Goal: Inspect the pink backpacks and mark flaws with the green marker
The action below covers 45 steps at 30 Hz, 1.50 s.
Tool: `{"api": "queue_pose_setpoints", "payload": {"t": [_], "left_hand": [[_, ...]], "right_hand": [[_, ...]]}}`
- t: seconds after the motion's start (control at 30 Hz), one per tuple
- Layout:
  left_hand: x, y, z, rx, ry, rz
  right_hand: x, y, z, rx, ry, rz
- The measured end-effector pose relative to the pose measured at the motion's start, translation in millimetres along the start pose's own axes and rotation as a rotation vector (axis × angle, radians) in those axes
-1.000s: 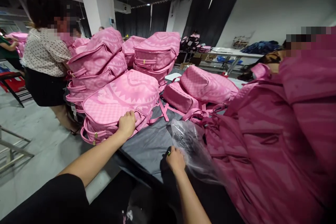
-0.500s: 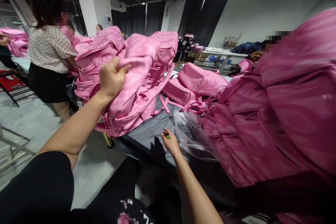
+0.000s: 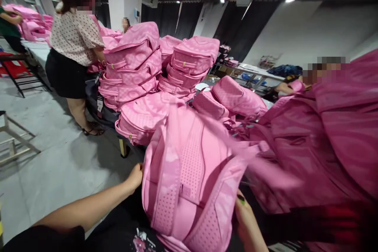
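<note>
A pink backpack (image 3: 191, 173) lies in front of me with its padded back panel and shoulder straps facing up. My left hand (image 3: 135, 176) grips its left edge with the fingers curled behind the fabric. My right hand (image 3: 246, 216), with green-painted nails, holds the bag's lower right side. Another pink backpack (image 3: 141, 116) lies just behind it on the grey table.
Stacks of pink backpacks (image 3: 132, 67) fill the table, and a big heap (image 3: 319, 138) rises at the right. A person in a dotted blouse (image 3: 75, 35) stands at the left. Another person (image 3: 295, 84) sits behind the heap. A metal frame (image 3: 14, 138) stands on the floor.
My left hand lifted a backpack off the pile and brought it down in front of me, back panel up. My right hand left the plastic bag and took hold of the backpack.
</note>
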State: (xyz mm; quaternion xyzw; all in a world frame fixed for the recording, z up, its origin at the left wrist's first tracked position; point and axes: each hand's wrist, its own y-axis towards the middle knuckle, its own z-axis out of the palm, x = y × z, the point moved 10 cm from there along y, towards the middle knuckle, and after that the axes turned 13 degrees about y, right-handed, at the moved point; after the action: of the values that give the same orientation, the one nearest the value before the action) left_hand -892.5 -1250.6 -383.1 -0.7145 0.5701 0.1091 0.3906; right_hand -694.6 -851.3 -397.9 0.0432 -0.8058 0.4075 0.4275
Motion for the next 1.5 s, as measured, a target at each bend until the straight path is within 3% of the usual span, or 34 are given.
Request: {"api": "queue_pose_setpoints", "payload": {"t": [0.07,0.13,0.2,0.27,0.3,0.37,0.47,0.53,0.63,0.7,0.77,0.83,0.87,0.93,0.97,1.03,1.13,1.23,1.3,1.37,1.43,1.5], "left_hand": [[21,-15,5.2,-0.016,0.05,0.001],[6,-21,9.1,-0.02,0.1,0.171],[-51,-36,36.5,0.11,0.202,0.64],[-100,-69,80.7,0.284,0.371,1.157],[-113,-81,102.3,0.348,0.458,1.335],[-131,-84,137.7,0.413,0.579,1.486],[-155,-72,169.7,0.459,0.59,1.558],[-176,-61,182.9,0.45,0.57,1.593],[-217,-59,203.0,0.405,0.539,1.75],[-242,-61,221.7,0.443,0.538,1.846],[-262,-59,240.4,0.523,0.553,1.877],[-275,-58,253.2,0.585,0.573,1.875],[-278,-58,257.3,0.617,0.585,1.869],[-278,-58,262.6,0.688,0.612,1.857],[-277,-59,264.0,0.708,0.626,1.854],[-276,-57,264.7,0.687,0.644,1.874],[-281,-45,265.5,0.608,0.656,1.969],[-294,-8,266.8,0.528,0.714,2.027],[-308,24,262.8,0.413,0.758,1.964],[-320,39,253.2,0.296,0.757,1.886],[-316,24,246.0,0.266,0.737,1.888],[-298,-14,247.1,0.352,0.73,1.963]], "right_hand": [[-23,-5,-17,-0.07,0.007,0.066],[-33,-12,-18,-0.13,-0.04,0.054],[-32,-22,-6,-0.123,-0.101,-0.018],[-29,-31,8,-0.078,-0.121,-0.076],[-30,-34,12,-0.063,-0.124,-0.081],[-35,-38,11,-0.072,-0.143,-0.059],[-36,-39,0,-0.09,-0.224,0.003],[-24,-39,-12,-0.082,-0.292,0.053],[28,-52,-49,-0.246,-0.532,0.046],[76,-68,-57,-0.363,-0.62,-0.093],[95,-77,-20,-0.16,-0.454,-0.208],[91,-84,48,0.231,-0.194,-0.282],[88,-88,76,0.351,-0.131,-0.374],[80,-95,113,0.484,-0.193,-0.65],[70,-95,118,0.465,-0.284,-0.766],[47,-86,100,0.305,-0.461,-0.872],[19,-76,47,0.073,-0.586,-0.855],[8,-81,21,0.043,-0.564,-0.881],[9,-86,16,0.026,-0.474,-0.9],[15,-86,13,-0.025,-0.365,-0.893],[25,-81,10,-0.103,-0.276,-0.853],[37,-70,7,-0.174,-0.206,-0.802]]}}
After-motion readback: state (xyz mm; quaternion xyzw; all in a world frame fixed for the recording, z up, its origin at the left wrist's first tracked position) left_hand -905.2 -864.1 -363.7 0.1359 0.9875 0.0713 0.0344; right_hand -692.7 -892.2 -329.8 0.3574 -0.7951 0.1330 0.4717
